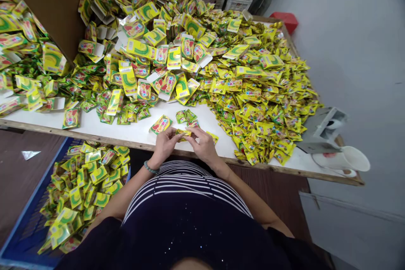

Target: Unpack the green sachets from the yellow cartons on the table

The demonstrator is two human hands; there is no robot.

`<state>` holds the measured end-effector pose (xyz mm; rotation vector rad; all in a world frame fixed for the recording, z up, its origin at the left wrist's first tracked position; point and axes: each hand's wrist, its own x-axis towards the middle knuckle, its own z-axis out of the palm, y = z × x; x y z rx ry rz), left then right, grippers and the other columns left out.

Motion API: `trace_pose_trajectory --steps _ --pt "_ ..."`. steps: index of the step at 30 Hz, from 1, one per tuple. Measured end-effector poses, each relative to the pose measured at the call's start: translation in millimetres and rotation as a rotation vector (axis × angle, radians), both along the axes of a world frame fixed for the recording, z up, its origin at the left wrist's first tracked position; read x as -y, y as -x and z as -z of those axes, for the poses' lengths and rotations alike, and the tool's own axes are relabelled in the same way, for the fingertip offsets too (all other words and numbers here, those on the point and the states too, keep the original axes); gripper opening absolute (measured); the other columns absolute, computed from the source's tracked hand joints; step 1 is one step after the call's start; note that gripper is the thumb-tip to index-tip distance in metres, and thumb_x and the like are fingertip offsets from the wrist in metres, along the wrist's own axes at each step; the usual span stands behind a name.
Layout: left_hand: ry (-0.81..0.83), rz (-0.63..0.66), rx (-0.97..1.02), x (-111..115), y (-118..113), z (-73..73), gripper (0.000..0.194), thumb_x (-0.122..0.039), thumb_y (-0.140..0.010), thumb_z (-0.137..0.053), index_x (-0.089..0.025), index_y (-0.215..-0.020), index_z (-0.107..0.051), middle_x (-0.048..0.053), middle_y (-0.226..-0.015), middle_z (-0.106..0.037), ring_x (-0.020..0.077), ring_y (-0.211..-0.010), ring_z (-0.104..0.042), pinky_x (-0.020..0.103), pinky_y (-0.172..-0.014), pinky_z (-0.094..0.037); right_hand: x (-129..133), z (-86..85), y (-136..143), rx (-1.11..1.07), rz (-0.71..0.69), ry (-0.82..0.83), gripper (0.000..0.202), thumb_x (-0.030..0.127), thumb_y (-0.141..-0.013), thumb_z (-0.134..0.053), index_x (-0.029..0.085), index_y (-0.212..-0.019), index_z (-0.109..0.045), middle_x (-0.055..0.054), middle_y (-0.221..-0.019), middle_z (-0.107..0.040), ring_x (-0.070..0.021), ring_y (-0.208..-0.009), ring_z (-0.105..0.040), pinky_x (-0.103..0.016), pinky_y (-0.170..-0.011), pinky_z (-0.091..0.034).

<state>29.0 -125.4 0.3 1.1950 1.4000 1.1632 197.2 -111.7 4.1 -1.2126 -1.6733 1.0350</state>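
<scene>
Near the table's front edge, my left hand and my right hand both pinch a small yellow sachet between thumbs and fingers. A small box with red and green print lies on the table just beyond my left hand. Several green sachets rest beyond the fingertips. Another yellow sachet lies partly hidden behind my right hand.
Loose small boxes pile up at the back. A heap of yellow sachets covers the right side. Below left stands a blue crate holding boxes. A cardboard sheet, a white cup and a grey dispenser stand on the table.
</scene>
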Motion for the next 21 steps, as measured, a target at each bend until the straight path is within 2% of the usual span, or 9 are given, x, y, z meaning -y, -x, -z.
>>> trace_pose_trajectory --steps 4,6,8,10,12,15,18,21 --pt "-0.115 0.024 -0.207 5.9 1.3 -12.6 0.023 -0.042 -0.081 -0.069 -0.019 -0.079 -0.070 0.001 -0.069 -0.066 0.0139 -0.063 -0.056 0.026 -0.063 -0.045 -1.4 -1.1 -3.9 -0.162 -0.122 0.263 0.037 0.042 -0.080 -0.069 0.021 -0.110 -0.070 -0.004 -0.085 -0.072 -0.0179 -0.074 -0.065 -0.033 -0.072 -0.056" --pt "-0.167 0.029 -0.286 8.3 1.2 -19.8 0.018 -0.037 -0.084 -0.065 -0.020 -0.083 -0.071 0.002 -0.075 -0.069 0.0150 -0.067 -0.058 0.027 -0.068 -0.047 -1.4 -1.6 -4.3 -0.222 -0.179 0.322 0.036 0.046 -0.081 -0.067 0.021 -0.106 -0.071 -0.003 -0.085 -0.072 -0.0170 -0.076 -0.065 -0.031 -0.070 -0.055" --pt "-0.201 0.031 -0.328 9.4 0.6 -23.6 0.015 -0.033 -0.085 -0.063 -0.021 -0.085 -0.071 0.004 -0.079 -0.070 0.0165 -0.072 -0.060 0.029 -0.073 -0.048 -0.6 -2.9 -3.0 -0.192 -0.151 0.275 0.031 0.048 -0.085 -0.063 0.021 -0.097 -0.073 -0.003 -0.083 -0.072 -0.0172 -0.075 -0.064 -0.030 -0.069 -0.054" --pt "-0.195 0.036 -0.318 8.9 -0.6 -22.7 0.013 -0.032 -0.084 -0.065 -0.020 -0.085 -0.072 0.004 -0.079 -0.070 0.0171 -0.073 -0.061 0.030 -0.075 -0.048 0.7 -4.2 -0.2 -0.105 -0.038 0.132 0.029 0.045 -0.089 -0.059 0.020 -0.088 -0.074 -0.005 -0.082 -0.072 -0.0188 -0.076 -0.064 -0.032 -0.072 -0.053" --pt "-0.113 0.055 -0.197 7.2 -2.7 -18.3 0.017 -0.036 -0.080 -0.070 -0.019 -0.083 -0.071 0.002 -0.070 -0.066 0.0158 -0.068 -0.058 0.029 -0.069 -0.047 2.1 -4.5 3.5 -0.007 0.080 -0.051 0.027 0.040 -0.090 -0.056 0.020 -0.081 -0.072 -0.007 -0.082 -0.071 -0.0205 -0.078 -0.065 -0.034 -0.077 -0.052" --pt "0.074 0.069 0.169 4.7 -8.3 -10.0 0.032 -0.043 -0.068 -0.081 -0.017 -0.078 -0.065 -0.002 -0.060 -0.058 0.0115 -0.057 -0.052 0.024 -0.058 -0.043 3.3 -1.2 9.8 0.069 0.182 -0.200 0.027 0.037 -0.092 -0.052 0.021 -0.076 -0.068 -0.007 -0.079 -0.070 -0.0204 -0.076 -0.064 -0.034 -0.077 -0.051" --pt "0.151 0.021 0.447 5.0 -15.4 -4.5 0.041 -0.040 -0.059 -0.088 -0.016 -0.074 -0.059 -0.005 -0.060 -0.056 0.0083 -0.057 -0.051 0.021 -0.059 -0.043 3.0 5.3 16.2 0.056 0.237 -0.131 0.031 0.038 -0.094 -0.047 0.021 -0.074 -0.062 -0.004 -0.071 -0.066 -0.0175 -0.067 -0.060 -0.030 -0.069 -0.049" --pt "0.164 -0.039 0.530 7.2 -19.7 -1.4 0.043 -0.037 -0.055 -0.091 -0.016 -0.076 -0.059 -0.006 -0.061 -0.054 0.0067 -0.058 -0.049 0.020 -0.058 -0.041 3.0 10.4 20.4 0.032 0.276 -0.071 0.034 0.042 -0.095 -0.043 0.021 -0.074 -0.058 -0.002 -0.068 -0.063 -0.0165 -0.064 -0.056 -0.029 -0.066 -0.047"
